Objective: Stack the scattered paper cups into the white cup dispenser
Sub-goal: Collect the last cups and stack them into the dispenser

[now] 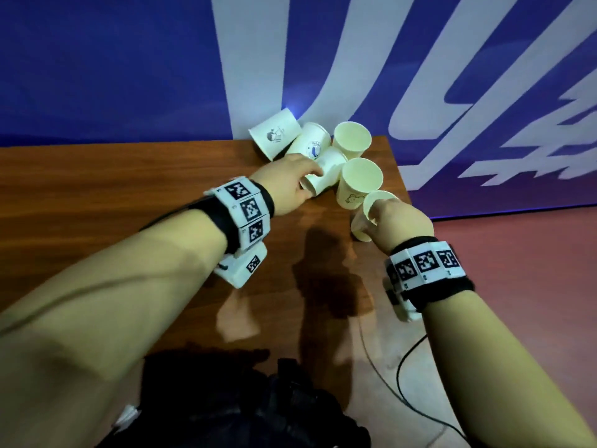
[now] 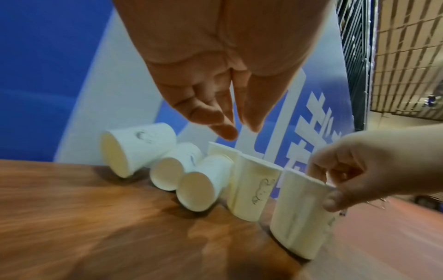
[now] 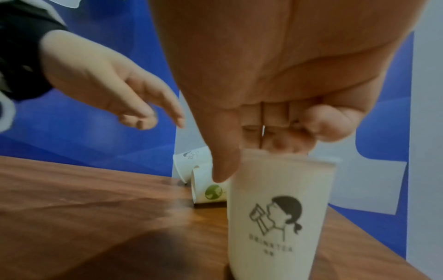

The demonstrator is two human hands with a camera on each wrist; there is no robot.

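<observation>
Several white paper cups cluster at the far right corner of the wooden table point(image 1: 129, 189). Three lie on their sides: one with a drawing point(image 1: 276, 134), one with a blue logo point(image 1: 311, 140), and one point(image 1: 326, 173) nearest my left hand. Two stand upright point(image 1: 352, 139) point(image 1: 360, 182). My left hand point(image 1: 290, 176) hovers over the nearest lying cup point(image 2: 199, 189) with fingers straight, holding nothing. My right hand point(image 1: 397, 218) pinches the rim of an upright printed cup point(image 3: 275, 217) at the table's right edge, thumb outside, fingers inside. No white dispenser is in view.
A blue and white banner wall point(image 1: 355, 59) rises right behind the cups. The table's right edge point(image 1: 403, 195) drops to a reddish floor with a black cable point(image 1: 400, 367). A dark bag point(image 1: 242, 399) lies at the near edge.
</observation>
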